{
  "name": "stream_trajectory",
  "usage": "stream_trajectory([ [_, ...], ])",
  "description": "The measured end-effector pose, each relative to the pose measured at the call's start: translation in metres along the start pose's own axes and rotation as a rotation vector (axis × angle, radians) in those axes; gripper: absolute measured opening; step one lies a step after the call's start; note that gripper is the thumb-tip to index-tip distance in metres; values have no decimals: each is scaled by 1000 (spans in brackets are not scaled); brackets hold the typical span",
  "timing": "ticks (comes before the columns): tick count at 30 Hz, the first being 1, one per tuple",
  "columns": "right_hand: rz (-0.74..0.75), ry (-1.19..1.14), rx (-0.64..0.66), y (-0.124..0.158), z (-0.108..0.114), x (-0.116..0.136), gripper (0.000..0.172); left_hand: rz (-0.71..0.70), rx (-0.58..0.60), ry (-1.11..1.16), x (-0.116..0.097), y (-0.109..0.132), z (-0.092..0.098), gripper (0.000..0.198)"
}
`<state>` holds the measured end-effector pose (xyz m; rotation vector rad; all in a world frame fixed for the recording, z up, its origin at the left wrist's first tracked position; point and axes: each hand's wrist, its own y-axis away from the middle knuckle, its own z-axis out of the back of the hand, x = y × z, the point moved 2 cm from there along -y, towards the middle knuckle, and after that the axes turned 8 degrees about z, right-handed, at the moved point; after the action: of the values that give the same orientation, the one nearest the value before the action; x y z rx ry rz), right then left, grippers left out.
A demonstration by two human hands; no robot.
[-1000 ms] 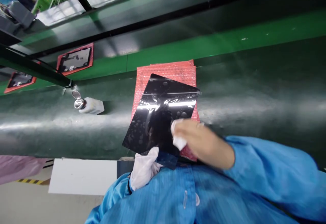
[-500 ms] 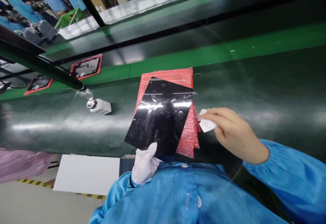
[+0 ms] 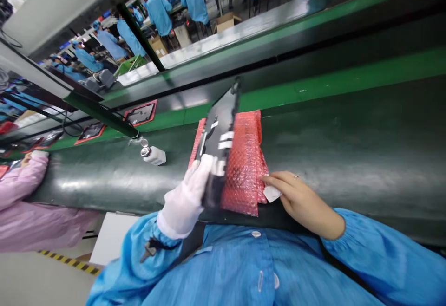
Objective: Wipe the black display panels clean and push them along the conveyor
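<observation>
Glossy black panel (image 3: pixel 220 125); red dimpled bubble wrap (image 3: pixel 244 171); white-gloved left hand (image 3: pixel 186 197); white wipe (image 3: pixel 272 193); dark green counter (image 3: pixel 348 148), bright green stripe (image 3: pixel 331 81) toward 12 o'clock.

black panel (image 3: pixel 223 113): lower end behind left hand (image 3: pixel 187 195) | white wipe (image 3: pixel 272 193): mostly under right hand (image 3: pixel 304 202)

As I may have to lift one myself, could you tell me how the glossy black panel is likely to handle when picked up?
Probably stiff: the black panel stands tilted on edge in the gloved left hand without sagging. Likely slippery and easily marked, since its surface mirrors the lights. Possibly fragile, as pink bubble wrap lies under it.
</observation>
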<state>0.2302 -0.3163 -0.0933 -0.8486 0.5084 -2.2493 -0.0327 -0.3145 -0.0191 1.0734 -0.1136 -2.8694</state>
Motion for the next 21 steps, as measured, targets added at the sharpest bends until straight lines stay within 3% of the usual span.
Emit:
stream_trajectory([
  [2, -3, 4, -7, 2, 0, -1, 47, -79, 15, -179, -20, -9, -11, 59],
  [4, -9, 19, -20, 5, 1, -2, 48, -159, 17, -499, -34, -14, -27, 64],
  [6, -10, 34, -38, 8, 3, -4, 48, -265, 81, -806, -39, -16, -41, 67],
  [8, -13, 43, -50, 11, 5, -5, 49, -375, 199, -924, -36, -18, -41, 69],
  [10, -24, 48, -51, 13, 6, -7, 50, -443, 313, -870, -30, -23, -26, 69],
  [12, -36, 42, -46, 13, 6, -9, 51, -417, 369, -718, -22, -38, -2, 61],
  [14, -40, 25, -41, 9, 3, -14, 52, -270, 285, -625, -11, -66, 20, 44],
  [15, -44, 12, -38, 6, 1, -17, 53, -162, 179, -640, -5, -83, 27, 41],
  [16, -51, 0, -34, 1, -2, -21, 53, -75, 113, -686, 2, -101, 30, 44],
  [17, -64, -9, -26, -5, -5, -25, 54, -50, 126, -726, 8, -116, 28, 41],
  [21, -127, -25, 58, -34, -15, -39, 55, -144, 222, -733, 19, -154, 6, 27],
])
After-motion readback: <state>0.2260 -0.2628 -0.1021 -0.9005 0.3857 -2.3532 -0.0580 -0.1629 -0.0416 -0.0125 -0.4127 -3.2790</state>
